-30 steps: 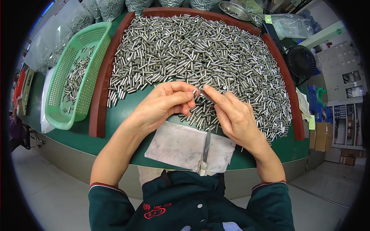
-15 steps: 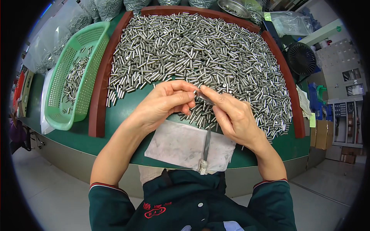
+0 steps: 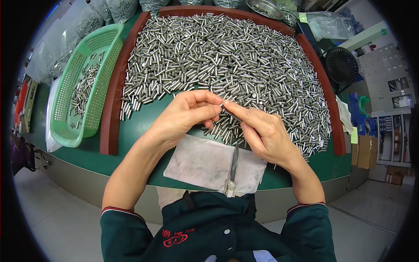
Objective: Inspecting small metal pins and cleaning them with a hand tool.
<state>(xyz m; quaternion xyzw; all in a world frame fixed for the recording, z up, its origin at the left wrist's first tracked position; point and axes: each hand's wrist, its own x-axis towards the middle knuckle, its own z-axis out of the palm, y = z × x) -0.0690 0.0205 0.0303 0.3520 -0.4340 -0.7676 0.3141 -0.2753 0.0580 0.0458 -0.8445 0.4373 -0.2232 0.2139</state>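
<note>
Silvery cylindrical metal pin [image 3: 221,105]: pinched by the left hand [image 3: 183,114]. Right hand [image 3: 269,131] grips a slim dark flat tool [image 3: 231,114], end near the pin. Steel-coloured pin heap [image 3: 218,56]: pin's 12 o'clock; greyish-white rectangular cloth [image 3: 198,161]: 6 o'clock.

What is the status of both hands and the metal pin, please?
Left hand: pinching small metal pin. Right hand: gripping dark flat tool, tip close to pin. Loose pin pile beyond; no visible obstruction between hands.
</note>
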